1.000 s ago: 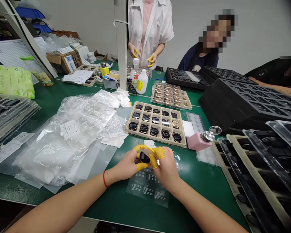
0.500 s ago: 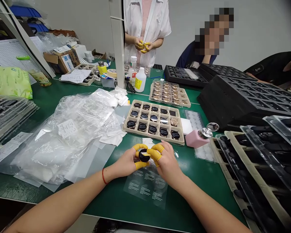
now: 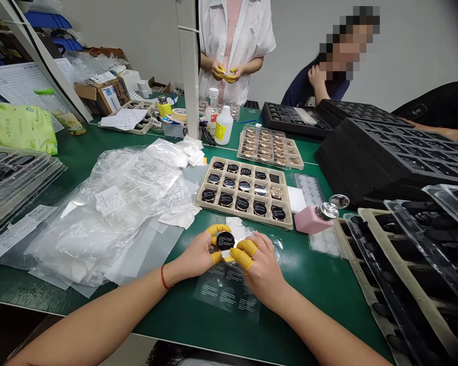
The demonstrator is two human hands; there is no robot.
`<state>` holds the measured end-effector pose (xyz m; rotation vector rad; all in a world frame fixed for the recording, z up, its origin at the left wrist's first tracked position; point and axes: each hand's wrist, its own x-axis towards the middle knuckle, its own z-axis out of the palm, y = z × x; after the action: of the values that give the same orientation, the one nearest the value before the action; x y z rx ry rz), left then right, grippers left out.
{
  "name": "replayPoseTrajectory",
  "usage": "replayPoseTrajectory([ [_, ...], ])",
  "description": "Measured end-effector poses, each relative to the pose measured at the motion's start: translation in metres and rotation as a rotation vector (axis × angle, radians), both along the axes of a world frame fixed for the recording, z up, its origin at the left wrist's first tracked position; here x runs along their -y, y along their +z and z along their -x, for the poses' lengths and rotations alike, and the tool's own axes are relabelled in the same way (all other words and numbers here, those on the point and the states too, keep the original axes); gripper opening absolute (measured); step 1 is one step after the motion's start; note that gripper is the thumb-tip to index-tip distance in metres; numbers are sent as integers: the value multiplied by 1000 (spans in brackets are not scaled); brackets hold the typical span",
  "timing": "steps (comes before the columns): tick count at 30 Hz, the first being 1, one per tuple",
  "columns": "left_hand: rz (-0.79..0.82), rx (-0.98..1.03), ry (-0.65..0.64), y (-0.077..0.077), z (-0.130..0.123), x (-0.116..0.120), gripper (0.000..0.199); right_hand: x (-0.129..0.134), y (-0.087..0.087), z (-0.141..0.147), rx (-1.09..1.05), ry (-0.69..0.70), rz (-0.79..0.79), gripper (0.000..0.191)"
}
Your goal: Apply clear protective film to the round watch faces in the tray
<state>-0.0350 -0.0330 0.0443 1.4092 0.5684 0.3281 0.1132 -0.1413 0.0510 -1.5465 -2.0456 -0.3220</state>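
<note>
Round black disc (image 3: 225,241) was pinched between the curled fingers of the left hand (image 3: 197,252) and right hand (image 3: 261,269), both wearing yellow finger cots (image 3: 241,249), above a clear printed sheet (image 3: 227,296) on the green counter (image 3: 320,315), near a beige tray (image 3: 244,216).

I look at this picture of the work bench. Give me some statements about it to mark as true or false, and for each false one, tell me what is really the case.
1. A red string circles the left wrist. True.
2. The right hand has no finger covers. False: yellow finger cots cover its fingers.
3. A round black disc sits between the left hand and the right hand. True.
4. The pink pump bottle stands to the left of the beige tray. False: it stands to the right of the tray.
</note>
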Motion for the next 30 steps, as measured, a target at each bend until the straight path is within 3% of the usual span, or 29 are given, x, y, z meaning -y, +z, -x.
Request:
replayPoseTrajectory([
  [9, -52, -34, -34, 9, -1, 0, 49, -3, 22, -18, -344, -41, 54, 17],
  [15, -35, -18, -81, 14, 0, 0, 47, -7, 20, -20, -114, -36, 72, 26],
  [22, -15, 19, -27, 9, 2, -2, 44, -1, 8, -9, 9, -8, 23, 29],
  [26, -31, -13, 2, 5, 2, -4, 48, 0, 6, -8, -13, 4, 25, 29],
  [30, -63, -17, 11, 9, 2, -5, 49, -1, 16, -14, -249, 3, 100, 21],
])
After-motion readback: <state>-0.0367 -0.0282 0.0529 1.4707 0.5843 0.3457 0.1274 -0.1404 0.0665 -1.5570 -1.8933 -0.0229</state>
